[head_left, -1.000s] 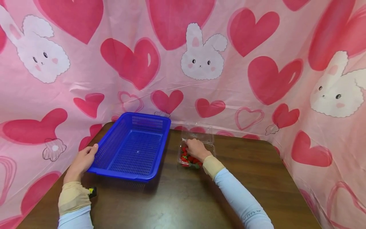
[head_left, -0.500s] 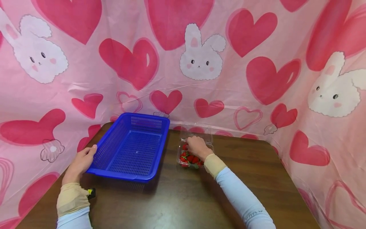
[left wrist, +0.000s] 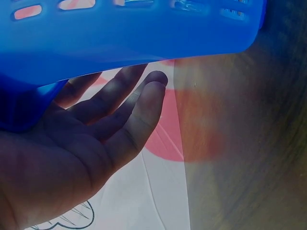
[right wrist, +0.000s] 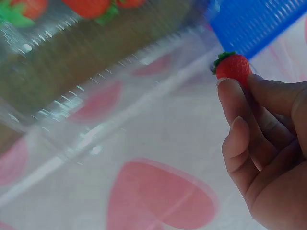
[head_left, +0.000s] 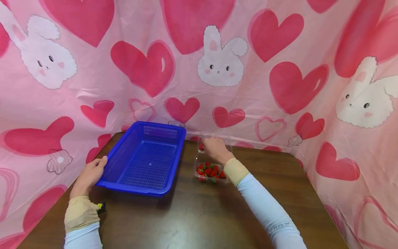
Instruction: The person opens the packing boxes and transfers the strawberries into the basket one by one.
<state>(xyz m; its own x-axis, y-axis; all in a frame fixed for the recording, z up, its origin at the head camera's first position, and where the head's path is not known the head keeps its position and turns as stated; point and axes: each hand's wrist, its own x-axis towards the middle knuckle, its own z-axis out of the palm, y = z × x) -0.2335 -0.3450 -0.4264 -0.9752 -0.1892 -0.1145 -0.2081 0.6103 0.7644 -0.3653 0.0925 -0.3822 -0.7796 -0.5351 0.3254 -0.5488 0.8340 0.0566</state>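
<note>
My right hand [head_left: 216, 149] pinches a red strawberry [right wrist: 233, 68] with a green leafy top between thumb and fingers. It is above the back of a clear plastic clamshell box [head_left: 206, 158], by the raised lid. Several more strawberries [head_left: 208, 171] lie in the front of that box. On the left, my left hand [head_left: 91, 173] holds the near-left rim of a blue slotted plastic basket [head_left: 133, 188], thumb over the edge. The left wrist view shows the fingers [left wrist: 139, 112] of this hand under the basket wall. The basket is tilted, and no fruit shows inside it.
A brown wooden table [head_left: 186, 221] carries everything. Pink cloth [head_left: 140, 20] with hearts and rabbits hangs close behind and along both sides. A small black and yellow object [head_left: 101, 208] is beside the left wrist.
My right hand has lifted out of the strawberries and moved back and up toward the lid, with a strawberry in its fingers. The left hand and basket stay in place.
</note>
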